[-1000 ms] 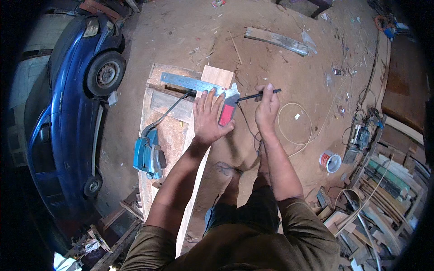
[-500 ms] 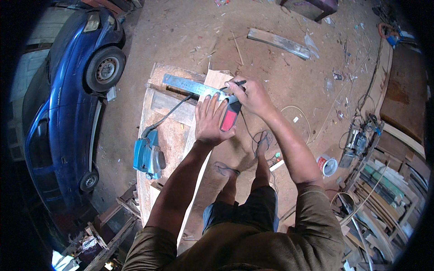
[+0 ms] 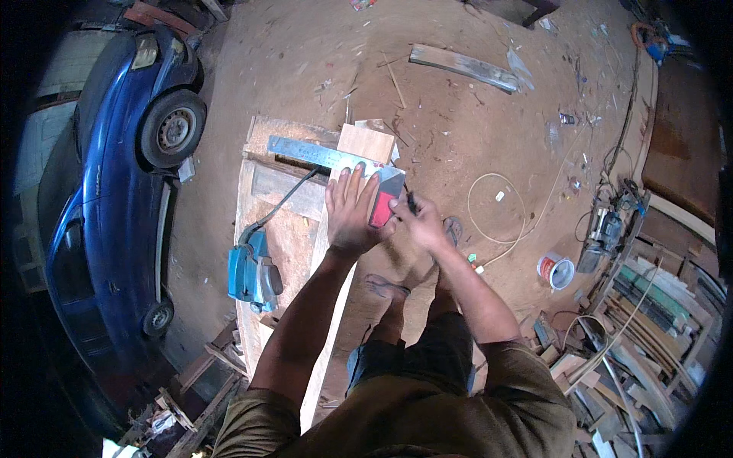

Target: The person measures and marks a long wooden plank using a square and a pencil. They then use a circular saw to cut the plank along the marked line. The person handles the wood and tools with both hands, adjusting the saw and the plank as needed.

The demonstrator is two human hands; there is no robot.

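The left hand (image 3: 350, 217) lies flat, fingers spread, pressing a try square with a red and grey stock and a long grey metal blade (image 3: 385, 198) down on a pale wooden plank (image 3: 366, 145). The plank runs from the near side toward the far end of the rough wooden work surface (image 3: 263, 191), and the square's blade reaches left across it. The right hand (image 3: 418, 223), just right of the stock, has its grip closed narrow around a thin dark pencil (image 3: 410, 201), tip at the square's edge. By my judgement the square is already set and held, and the marking is at hand; no finished line shows on the wood. A blue electric planer (image 3: 252, 269) sits on the surface to the left, its cord running toward the square. A blue car (image 3: 114, 191) stands far left.
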